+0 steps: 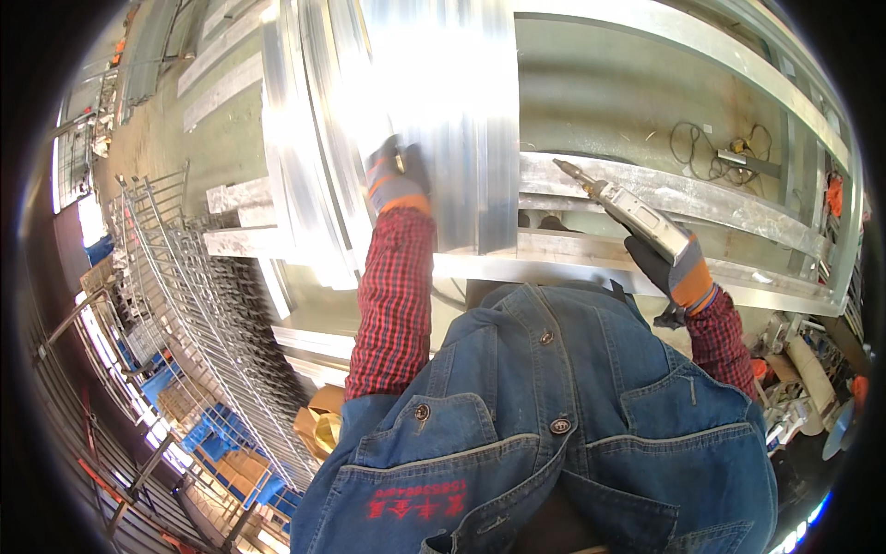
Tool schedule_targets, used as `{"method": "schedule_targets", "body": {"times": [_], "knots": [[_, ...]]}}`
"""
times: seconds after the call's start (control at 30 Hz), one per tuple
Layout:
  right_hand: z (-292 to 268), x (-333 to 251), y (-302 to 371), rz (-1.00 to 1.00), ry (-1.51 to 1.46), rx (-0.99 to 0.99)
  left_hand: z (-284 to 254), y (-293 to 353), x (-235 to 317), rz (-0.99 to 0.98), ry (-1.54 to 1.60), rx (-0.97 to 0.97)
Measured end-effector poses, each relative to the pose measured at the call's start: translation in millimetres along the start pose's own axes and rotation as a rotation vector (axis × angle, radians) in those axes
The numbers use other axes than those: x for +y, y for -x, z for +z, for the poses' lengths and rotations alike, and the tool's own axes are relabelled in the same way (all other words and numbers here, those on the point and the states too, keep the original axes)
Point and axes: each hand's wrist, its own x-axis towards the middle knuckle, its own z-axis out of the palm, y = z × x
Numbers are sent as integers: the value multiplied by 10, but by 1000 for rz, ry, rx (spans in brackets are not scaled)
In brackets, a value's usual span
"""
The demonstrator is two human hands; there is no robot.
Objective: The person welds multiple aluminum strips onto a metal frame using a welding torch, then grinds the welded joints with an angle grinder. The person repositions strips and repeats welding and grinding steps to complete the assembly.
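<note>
Long shiny metal profiles (475, 138) lie side by side across a metal frame in front of me, partly washed out by glare. Over them is my left hand (401, 175), in a grey and orange glove with dark fingertips. Its fingers are curled in, with a small yellowish spot between them that I cannot make out. My right hand (683, 272), gloved the same way, is wrapped round a silver power tool (641, 217) with a narrow nose. The tool's nose points up and left, above a frame bar and apart from the profiles.
A pale crossbar (683, 189) and other frame bars run off to the right. A dark coiled cable (692, 148) lies on the floor beyond them. Stacked wire racks (208, 314) stand at left. Cardboard (318, 420) sits near my left side, and mixed scrap (794, 379) lies at right.
</note>
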Motion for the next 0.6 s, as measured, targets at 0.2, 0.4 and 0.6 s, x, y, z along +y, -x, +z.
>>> {"method": "schedule_targets", "body": {"times": [0.2,0.4,0.6], "knots": [[374,-31,308,206,-226,145,-412,-318,-566,-257,-268,70],[462,-87,334,346,-361,97,-560,-703,-939,-167,-250,-70],[459,-28,302,214,-257,154,-725,-961,-1390,-256,-157,-32]]}}
